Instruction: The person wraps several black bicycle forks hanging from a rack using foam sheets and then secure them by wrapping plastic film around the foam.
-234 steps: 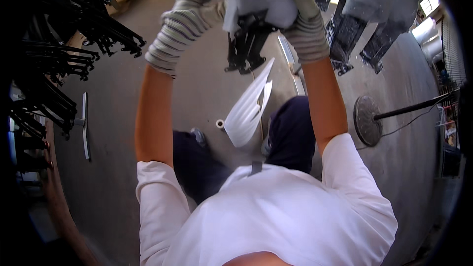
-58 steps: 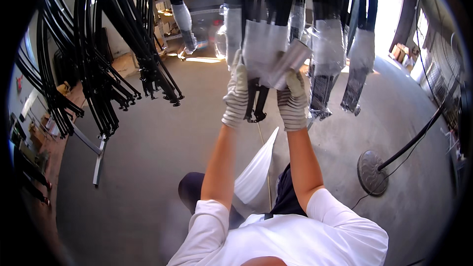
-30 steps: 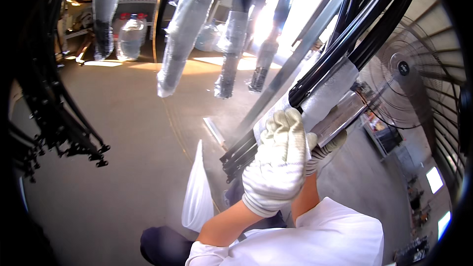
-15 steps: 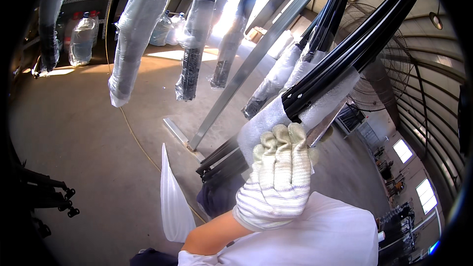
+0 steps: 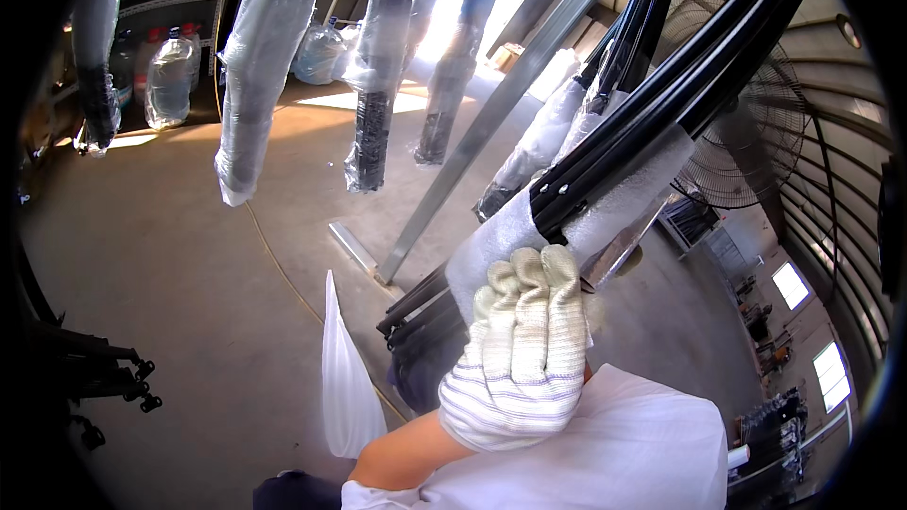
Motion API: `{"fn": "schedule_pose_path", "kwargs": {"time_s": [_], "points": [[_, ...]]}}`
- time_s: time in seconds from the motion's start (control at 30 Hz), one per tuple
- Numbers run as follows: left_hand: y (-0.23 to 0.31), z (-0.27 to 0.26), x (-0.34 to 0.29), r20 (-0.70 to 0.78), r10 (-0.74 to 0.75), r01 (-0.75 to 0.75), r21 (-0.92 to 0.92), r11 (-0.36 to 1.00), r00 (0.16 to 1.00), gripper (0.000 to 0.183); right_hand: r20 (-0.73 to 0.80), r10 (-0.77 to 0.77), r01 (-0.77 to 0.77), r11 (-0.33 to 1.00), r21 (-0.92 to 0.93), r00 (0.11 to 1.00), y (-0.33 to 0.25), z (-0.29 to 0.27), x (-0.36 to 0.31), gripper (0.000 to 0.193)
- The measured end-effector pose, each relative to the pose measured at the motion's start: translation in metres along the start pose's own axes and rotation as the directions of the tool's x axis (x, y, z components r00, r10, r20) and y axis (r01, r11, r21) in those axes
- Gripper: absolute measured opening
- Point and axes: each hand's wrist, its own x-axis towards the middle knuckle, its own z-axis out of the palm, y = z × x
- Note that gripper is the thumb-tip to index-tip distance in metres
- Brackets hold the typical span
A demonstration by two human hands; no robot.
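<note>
A bundle of long black tubes (image 5: 652,99) slants from the upper right down toward me. Around its lower part lies a whitish translucent wrapping sheet (image 5: 490,244), and round holes show on the tubes just above it. My left hand (image 5: 515,354), in a striped white work glove, is closed against the sheet, its fingers together and bent over the wrapped bundle. Behind it, only a sliver of my gloved right hand (image 5: 594,310) shows; its fingers are hidden. More black tube ends (image 5: 416,302) stick out below the sheet, left of my left hand.
Other plastic-wrapped bundles (image 5: 267,80) hang or lean ahead. A metal bar (image 5: 472,146) slants down to a floor foot. White cloth (image 5: 345,382) hangs at lower left. Dark fittings (image 5: 113,368) stand at far left. Water bottles (image 5: 170,83) and a large fan (image 5: 737,123) are farther back.
The view has shifted slightly, so the background sits a little farther right. My left hand has moved slightly down and left, still against the wrapped tubes.
</note>
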Motion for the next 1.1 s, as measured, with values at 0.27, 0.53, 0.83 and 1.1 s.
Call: {"fn": "schedule_pose_path", "kwargs": {"time_s": [0.27,0.53,0.83,1.1], "points": [[0.007,-0.006,-0.003,-0.106,-0.171,0.167,-0.048,0.985,0.979,0.037,0.076,0.081,-0.089,0.989,0.121,0.994,0.008,0.0,0.011,0.067],[0.019,0.021,-0.005,-0.324,-0.549,0.203,-0.691,0.694,0.771,0.02,-0.065,0.174,-0.17,0.983,0.067,0.983,-0.003,-0.015,-0.015,0.061],[0.016,0.034,0.019,-0.327,-0.697,0.275,-0.749,0.603,0.638,0.018,-0.056,-0.029,0.02,0.987,-0.162,0.998,0.006,-0.022,-0.016,0.045],[-0.01,0.043,0.013,-0.418,-0.671,0.307,-0.656,0.689,0.612,0.019,-0.049,0.091,-0.095,0.993,-0.075,0.995,0.022,-0.04,0.0,0.044]]}}
